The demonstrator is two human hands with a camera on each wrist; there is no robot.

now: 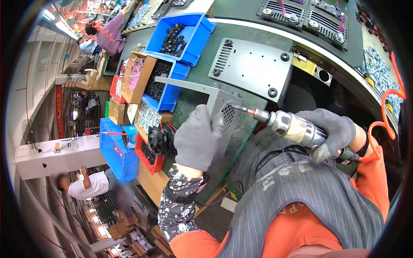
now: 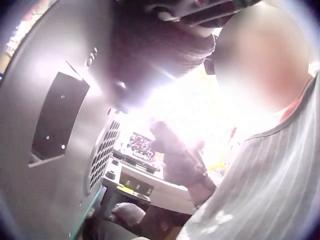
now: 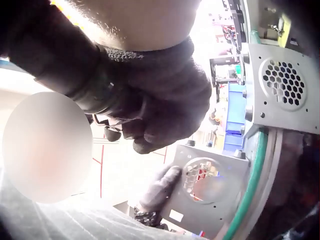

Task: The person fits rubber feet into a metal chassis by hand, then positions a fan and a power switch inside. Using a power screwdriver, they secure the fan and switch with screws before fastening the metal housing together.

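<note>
My gloved left hand [image 1: 198,139] grips a grey metal case [image 1: 219,99] standing on the green bench. Its thumb lies beside the round honeycomb vent [image 1: 228,116]. In my gloved right hand [image 1: 333,129] is an air screwdriver [image 1: 297,129], held level, its bit pointing at the case right by the vent's upper edge. The right wrist view shows the case's vented face [image 3: 215,200] with the left hand at its side. Close up in the left wrist view is a broad panel of the case [image 2: 55,165] with a rectangular cutout. A black fan [image 1: 159,139] with red wires sits beside the left hand.
A second grey case [image 1: 251,64] with black feet lies behind on the bench. Blue bins [image 1: 195,41] of black parts and a red bin [image 1: 150,165] stand at the left. An orange coiled hose [image 1: 383,124] runs to the screwdriver. Other people are in the background.
</note>
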